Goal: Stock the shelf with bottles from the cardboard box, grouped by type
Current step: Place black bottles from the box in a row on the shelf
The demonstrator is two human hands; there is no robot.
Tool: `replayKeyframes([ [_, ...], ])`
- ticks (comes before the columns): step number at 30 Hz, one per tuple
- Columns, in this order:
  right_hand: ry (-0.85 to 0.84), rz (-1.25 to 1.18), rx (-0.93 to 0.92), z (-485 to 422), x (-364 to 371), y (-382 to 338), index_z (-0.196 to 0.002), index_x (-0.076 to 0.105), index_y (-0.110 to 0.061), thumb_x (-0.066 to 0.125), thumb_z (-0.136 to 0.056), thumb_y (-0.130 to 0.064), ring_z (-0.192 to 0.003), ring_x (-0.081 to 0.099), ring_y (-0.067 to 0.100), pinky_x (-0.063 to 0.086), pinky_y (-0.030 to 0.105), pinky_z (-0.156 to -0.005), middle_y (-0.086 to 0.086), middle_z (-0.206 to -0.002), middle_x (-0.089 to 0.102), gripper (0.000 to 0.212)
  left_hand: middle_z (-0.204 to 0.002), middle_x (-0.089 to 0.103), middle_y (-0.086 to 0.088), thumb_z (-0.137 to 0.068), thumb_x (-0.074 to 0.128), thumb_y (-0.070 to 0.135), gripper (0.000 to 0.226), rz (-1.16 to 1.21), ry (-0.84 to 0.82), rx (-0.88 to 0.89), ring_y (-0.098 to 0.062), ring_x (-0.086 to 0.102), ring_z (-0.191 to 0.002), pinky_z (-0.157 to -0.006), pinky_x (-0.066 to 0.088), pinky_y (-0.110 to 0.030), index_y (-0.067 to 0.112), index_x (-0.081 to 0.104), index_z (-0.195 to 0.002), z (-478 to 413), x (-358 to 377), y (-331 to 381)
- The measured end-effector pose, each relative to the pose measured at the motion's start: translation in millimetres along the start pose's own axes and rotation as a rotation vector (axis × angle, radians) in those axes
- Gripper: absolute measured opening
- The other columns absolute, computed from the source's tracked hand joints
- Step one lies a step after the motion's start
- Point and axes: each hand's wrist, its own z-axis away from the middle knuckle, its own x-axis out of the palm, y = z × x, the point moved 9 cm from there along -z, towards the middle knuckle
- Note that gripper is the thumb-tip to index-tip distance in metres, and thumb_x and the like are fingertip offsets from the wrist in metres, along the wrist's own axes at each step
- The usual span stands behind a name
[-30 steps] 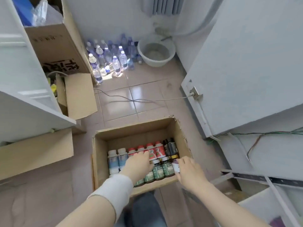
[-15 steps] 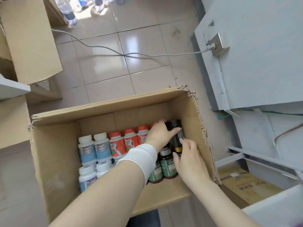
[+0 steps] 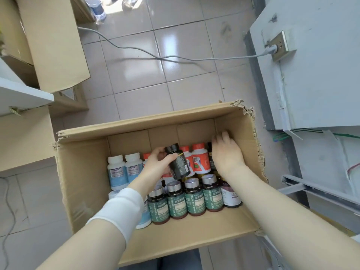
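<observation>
Our left hand [image 3: 155, 165] had its fingers curled round a black bottle [image 3: 178, 162], tipped over and up above the other bottles in the cardboard box [image 3: 146, 121]. Our right hand [image 3: 227, 154] was down in the far right corner of the box. We could not tell if its fingers held anything. Green bottles [image 3: 176, 201] stood in a row near us, with red-capped bottles [image 3: 200, 158] and white bottles [image 3: 124, 168] behind.

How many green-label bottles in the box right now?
4 green-label bottles, left to right in one row along the near side of the cardboard box. The left forearm may hide more.
</observation>
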Motion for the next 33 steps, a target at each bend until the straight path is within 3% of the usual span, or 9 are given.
replayKeyframes([
  [4, -0.138, 0.185, -0.079, -18.7, 14.0, -5.1, -0.138, 0.031, -0.001, 0.042, -0.095, -0.021, -0.142, 0.012, 0.031, 0.018, 0.034, -0.112, 0.013, -0.144, 0.039, 0.049, -0.111, 0.056, 0.002, -0.091, 0.058, 0.022, 0.028, 0.024, -0.052, -0.007, -0.012, 0.063, -0.091, -0.083, 0.054, -0.028, 0.018, 0.045, -0.116, 0.2, -5.7, -8.4],
  [7, -0.153, 0.174, -0.069, -22.2, 14.2, -6.7, -0.135, 0.033, -0.001, 0.056, -0.09, -0.024, -0.14, 0.015, 0.032, 0.023, 0.034, -0.11, 0.016, -0.142, 0.038, 0.055, -0.125, 0.056, -0.008, -0.09, 0.059, 0.024, 0.041, 0.051, -0.062, -0.016, -0.017, 0.064, -0.097, -0.095, 0.051, -0.039, 0.011, 0.046, -0.126, 2.5, -4.9, -10.9],
  [10, -0.151, 0.122, -0.029, -18.9, 7.1, -3.7, -0.136, 0.031, -0.003, 0.066, -0.084, -0.026, -0.139, 0.016, 0.035, 0.03, 0.033, -0.107, 0.019, -0.14, 0.038, 0.066, -0.119, 0.059, -0.009, -0.091, 0.057, 0.021, 0.035, 0.125, -0.061, -0.025, -0.02, 0.065, -0.098, -0.09, 0.053, -0.036, 0.012, 0.044, -0.122, 5.2, -7.0, -12.3],
  [13, -0.06, 0.005, -0.011, -8.3, -8.3, -1.0, -0.134, 0.033, -0.009, 0.072, -0.078, -0.028, -0.128, 0.034, 0.035, 0.041, 0.035, -0.097, 0.019, -0.133, 0.041, 0.071, -0.118, 0.059, -0.009, -0.092, 0.055, 0.02, 0.03, 0.172, -0.048, -0.03, -0.023, 0.062, -0.107, -0.09, 0.051, -0.035, 0.015, 0.043, -0.12, 12.5, -12.0, -10.9],
  [18, 0.18, -0.45, 0.041, 29.2, -42.3, 17.5, -0.121, 0.045, -0.016, 0.078, -0.072, -0.017, -0.109, 0.051, 0.031, 0.046, 0.039, -0.086, 0.011, -0.122, 0.04, 0.06, -0.115, 0.059, -0.007, -0.093, 0.053, 0.028, 0.029, 0.225, -0.033, -0.003, -0.018, 0.061, -0.101, -0.096, 0.048, -0.041, 0.019, 0.042, -0.119, 37.4, -19.4, -2.6],
  [21, 0.181, -0.825, 0.046, 61.6, -51.4, 26.9, -0.118, 0.047, -0.022, 0.078, -0.071, -0.015, -0.109, 0.049, 0.021, 0.043, 0.031, -0.095, 0.003, -0.117, 0.04, 0.056, -0.12, 0.061, -0.014, -0.091, 0.054, 0.035, 0.039, 0.255, -0.051, 0.023, -0.025, 0.062, -0.107, -0.097, 0.048, -0.046, 0.017, 0.043, -0.125, 60.8, -20.4, 8.7],
  [24, 0.149, -1.31, 0.069, 109.4, -57.0, 28.5, -0.114, 0.048, -0.026, 0.072, -0.077, -0.006, -0.103, 0.05, 0.013, 0.043, 0.018, -0.081, -0.006, -0.108, 0.049, 0.049, -0.112, 0.063, -0.017, -0.096, 0.047, 0.032, 0.035, 0.292, -0.091, 0.062, -0.027, 0.063, -0.1, -0.087, 0.05, -0.042, 0.014, 0.045, -0.125, 92.0, -20.9, 23.8],
  [28, 0.144, -1.879, 0.102, 179.4, -55.2, 17.9, -0.108, 0.052, -0.026, 0.071, -0.071, 0.003, -0.1, 0.055, 0.022, 0.047, 0.037, -0.087, 0.005, -0.103, 0.057, 0.05, -0.108, 0.063, -0.017, -0.097, 0.043, 0.034, 0.037, 0.305, -0.168, 0.125, -0.026, 0.062, -0.095, -0.087, 0.049, -0.044, 0.012, 0.046, -0.126, 149.4, -18.0, 40.8],
  [33, 0.212, -2.339, 0.109, 275.9, -48.2, -7.9, -0.109, 0.056, -0.007, 0.073, -0.061, -0.011, -0.094, 0.061, 0.022, 0.05, 0.037, -0.092, 0.012, -0.101, 0.065, 0.051, -0.074, 0.07, -0.005, -0.097, 0.042, 0.035, 0.039, 0.357, -0.331, 0.196, -0.013, 0.066, -0.067, -0.065, 0.055, -0.027, 0.005, 0.049, -0.119, 235.5, -8.5, 48.0],
])
